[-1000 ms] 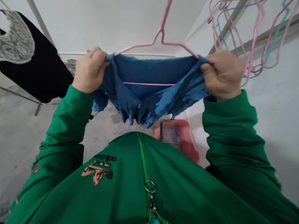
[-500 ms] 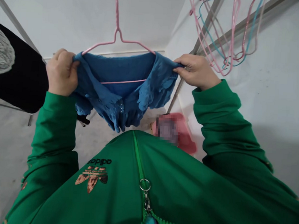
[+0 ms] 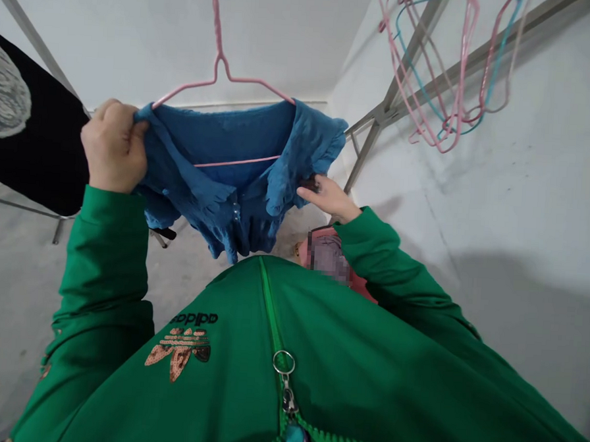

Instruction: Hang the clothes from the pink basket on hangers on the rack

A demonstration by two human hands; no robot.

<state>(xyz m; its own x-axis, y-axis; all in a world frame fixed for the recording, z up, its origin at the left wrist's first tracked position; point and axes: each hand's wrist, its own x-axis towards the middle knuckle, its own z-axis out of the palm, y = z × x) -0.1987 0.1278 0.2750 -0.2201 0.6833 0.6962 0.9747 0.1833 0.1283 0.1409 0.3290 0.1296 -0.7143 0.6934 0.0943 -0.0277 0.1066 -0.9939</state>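
Observation:
A blue button-front blouse point(image 3: 204, 196) with ruffled edges hangs on a pink wire hanger point(image 3: 255, 82), whose crossbar shows through the open neckline. My left hand point(image 3: 115, 147) is closed on the blouse's shoulder at the left end of the hanger. Lower on the other side, my right hand point(image 3: 332, 198) is at the edge of the blouse below the right shoulder. Its thumb lies in front, and the other fingers are curled in shadow against the cloth, partly hidden.
Several pink and blue hangers point(image 3: 461, 117) hang from a metal rack point(image 3: 379, 116) at the upper right. On the left hangs a black garment point(image 3: 42, 142) with a pale patterned patch. A pink basin point(image 3: 365, 287) holding blurred greyish contents sits on the floor, partly behind my right sleeve.
My right hand has left the blouse's right shoulder and moved down and inward to its side edge. The blouse and hanger have shifted slightly left; my left hand keeps its hold.

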